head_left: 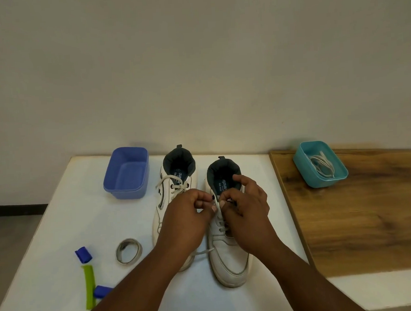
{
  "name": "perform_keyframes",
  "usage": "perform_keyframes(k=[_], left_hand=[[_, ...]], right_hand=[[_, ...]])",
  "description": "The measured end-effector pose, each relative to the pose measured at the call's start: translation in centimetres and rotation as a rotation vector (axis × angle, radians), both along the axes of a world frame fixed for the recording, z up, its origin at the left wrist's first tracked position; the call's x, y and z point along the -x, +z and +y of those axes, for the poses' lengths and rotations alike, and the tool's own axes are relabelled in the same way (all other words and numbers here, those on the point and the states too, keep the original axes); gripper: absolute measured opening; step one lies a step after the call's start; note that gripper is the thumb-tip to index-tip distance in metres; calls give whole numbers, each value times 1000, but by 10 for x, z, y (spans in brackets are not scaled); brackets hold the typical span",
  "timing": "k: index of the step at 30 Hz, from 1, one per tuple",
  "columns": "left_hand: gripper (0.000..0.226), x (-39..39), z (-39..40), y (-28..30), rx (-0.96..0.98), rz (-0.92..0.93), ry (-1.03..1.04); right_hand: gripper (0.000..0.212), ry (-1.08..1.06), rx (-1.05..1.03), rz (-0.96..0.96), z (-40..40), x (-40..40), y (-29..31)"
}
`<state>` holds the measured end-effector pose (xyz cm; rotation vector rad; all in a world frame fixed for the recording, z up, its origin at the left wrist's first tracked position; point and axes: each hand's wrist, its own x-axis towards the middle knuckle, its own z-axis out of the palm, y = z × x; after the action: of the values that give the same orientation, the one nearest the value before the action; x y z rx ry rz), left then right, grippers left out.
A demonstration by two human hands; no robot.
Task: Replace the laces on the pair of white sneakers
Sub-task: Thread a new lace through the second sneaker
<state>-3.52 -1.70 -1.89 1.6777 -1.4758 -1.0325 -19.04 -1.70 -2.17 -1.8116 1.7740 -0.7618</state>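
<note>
The pair of white sneakers is set near the middle of the white desk (60,236), toes toward its near edge. The right sneaker (227,257) is being worked on: its lace (218,208) is pinched by the left hand (188,219) and by the right hand (245,210), both curled on it at the upper eyelets. Whether it is being loosened or threaded cannot be told. The left sneaker (175,188) is seen with its lace tied in a bow, apparently untouched. Spare laces (321,164) are held in a teal tub (321,182) at the wooden desk's far edge; a blue tub (127,173) near the white desk's far left corner holds nothing. The task is judged barely begun: both shoes are left to be relaced.
</note>
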Motion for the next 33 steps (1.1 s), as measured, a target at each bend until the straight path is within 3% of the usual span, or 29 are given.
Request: perform_keyframes(k=[7, 10, 13, 16, 18, 22, 24, 26, 30, 33], left_hand=[[11, -3, 0, 4, 17, -24, 13], [2, -2, -1, 6, 1, -140, -18], [12, -4, 0, 6, 49, -345, -79], [16, -6, 2, 13, 114, -354, -50], [18, -4, 2, 27, 102, -97, 64], [24, -8, -4, 63, 68, 985, 422], [27, -22, -9, 70, 207, 1185, 499], [25, -33, -11, 70, 338, 1157, 570], [23, -37, -10, 61, 436, 698, 642], [16, -34, -8, 54, 401, 497, 608]], right_hand=[[14, 34, -28, -31, -2, 5, 3], [17, 71, -53, 14, -3, 7, 6], [24, 50, -35, 55, -3, 11, 7], [27, 13, -26, 79, -3, 15, 5], [29, 22, -32, 95, -3, 16, 3], [41, 9, -24, 94, -3, 16, 2], [42, -1, -18, 105, -3, 17, 1], [35, 5, -25, 112, -3, 18, 0], [31, -2, -43, 132, -2, 16, 3], [26, 19, 12, 129, 4, 12, 11]])
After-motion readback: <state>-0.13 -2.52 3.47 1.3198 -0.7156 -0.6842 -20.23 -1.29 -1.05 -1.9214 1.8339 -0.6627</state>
